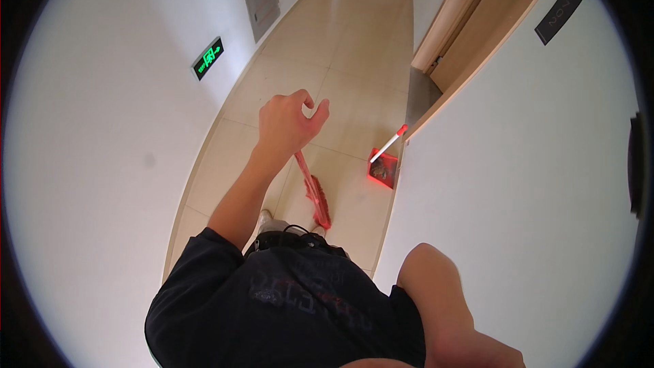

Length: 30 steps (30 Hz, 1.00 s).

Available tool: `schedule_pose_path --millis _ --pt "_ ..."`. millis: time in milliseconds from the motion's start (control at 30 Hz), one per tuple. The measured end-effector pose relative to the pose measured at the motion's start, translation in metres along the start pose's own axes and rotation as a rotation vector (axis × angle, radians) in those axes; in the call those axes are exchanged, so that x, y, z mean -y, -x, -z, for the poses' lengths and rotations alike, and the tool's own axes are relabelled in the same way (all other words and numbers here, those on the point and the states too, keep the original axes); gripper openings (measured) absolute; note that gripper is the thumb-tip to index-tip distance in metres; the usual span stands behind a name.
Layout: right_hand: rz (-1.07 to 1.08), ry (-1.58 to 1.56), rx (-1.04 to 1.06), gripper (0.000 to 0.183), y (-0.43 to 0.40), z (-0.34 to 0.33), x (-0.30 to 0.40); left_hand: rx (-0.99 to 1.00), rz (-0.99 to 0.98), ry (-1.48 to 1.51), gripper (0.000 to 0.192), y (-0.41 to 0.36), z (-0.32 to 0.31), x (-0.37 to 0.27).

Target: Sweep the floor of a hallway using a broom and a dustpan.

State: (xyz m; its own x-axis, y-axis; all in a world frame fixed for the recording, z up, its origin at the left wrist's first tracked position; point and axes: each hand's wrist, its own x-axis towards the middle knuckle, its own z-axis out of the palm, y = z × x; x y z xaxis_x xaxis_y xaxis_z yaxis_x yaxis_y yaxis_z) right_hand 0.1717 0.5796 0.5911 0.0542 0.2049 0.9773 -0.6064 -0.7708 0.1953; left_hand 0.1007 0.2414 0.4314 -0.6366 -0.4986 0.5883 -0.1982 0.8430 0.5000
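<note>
My left hand point(285, 118) is stretched out before me, back of the hand up, with the forefinger and thumb curled towards each other. Beneath it runs the handle of a red broom point(319, 203), its upper end hidden by my hand and wrist. The bristles rest on the floor by my shoes. At the lower right my right arm is bent, and what looks like part of my right hand point(499, 353) is cut by the bottom edge; its fingers are hidden. A red dustpan point(382, 180) with a white handle stands against the right wall, debris inside it.
The corridor's beige tiled floor point(357, 46) stretches ahead between white walls. A green exit sign point(208, 59) and a grey metal panel point(260, 0) are on the left wall. At right are a wooden door point(485, 20) and a dark door plate point(559, 14).
</note>
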Motion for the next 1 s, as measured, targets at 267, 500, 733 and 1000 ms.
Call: schedule_pose_path --millis 267,500,733,1000 --pt "-0.538 0.312 -0.534 0.061 0.106 0.021 -0.084 -0.031 0.14 0.756 0.022 0.052 -0.053 -0.002" --pt "-1.519 0.149 0.048 0.043 0.223 0.03 -0.093 0.136 0.36 1.433 0.005 0.174 -0.12 -0.059" --pt "-1.292 -0.222 0.08 0.007 0.26 0.018 -0.074 1.073 -0.083 1.003 0.017 0.168 -0.082 -0.003" --pt "-1.246 -0.207 0.115 0.02 0.272 -0.038 -0.109 1.055 -0.001 0.843 0.019 0.196 -0.093 0.085"
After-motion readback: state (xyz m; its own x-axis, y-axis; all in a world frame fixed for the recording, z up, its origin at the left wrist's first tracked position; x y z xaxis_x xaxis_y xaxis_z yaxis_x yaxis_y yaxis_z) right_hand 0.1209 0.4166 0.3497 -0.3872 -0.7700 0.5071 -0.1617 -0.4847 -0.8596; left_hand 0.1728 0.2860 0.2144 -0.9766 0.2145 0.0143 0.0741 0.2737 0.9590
